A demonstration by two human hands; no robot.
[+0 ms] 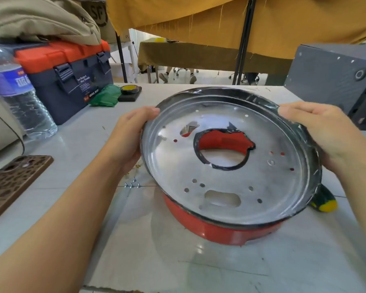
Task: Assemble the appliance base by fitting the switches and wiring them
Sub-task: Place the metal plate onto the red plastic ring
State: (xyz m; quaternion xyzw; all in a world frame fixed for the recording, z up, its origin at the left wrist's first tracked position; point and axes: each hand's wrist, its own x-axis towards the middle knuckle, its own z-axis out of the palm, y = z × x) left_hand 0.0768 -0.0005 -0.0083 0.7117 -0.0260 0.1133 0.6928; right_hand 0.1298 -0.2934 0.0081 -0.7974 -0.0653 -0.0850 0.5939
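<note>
Two hands hold the appliance base [230,161] by its rim, tilted toward the camera above the white table [135,250]; left hand [129,136] grasps the rim's left edge with thumb over the lip, right hand [317,132] grasps the right edge, fingers curled over the black rim. Base is a red housing [209,227] with a silver inner plate [273,193] pierced by a large central opening, an oblong slot near its front edge and many small holes. No switches or wires visible in it; judged an early stage, inspection or orientation. Loose screws [132,184] lie on the table just left of the base; a green-and-yellow tool handle [323,203] shows just behind its right side; toolbox [68,79] well to the left and beyond. To do this step well: keep both grips even, rotate until the switch cut-outs face the worker, set the base down flat clear of the screws before fitting anything
</note>
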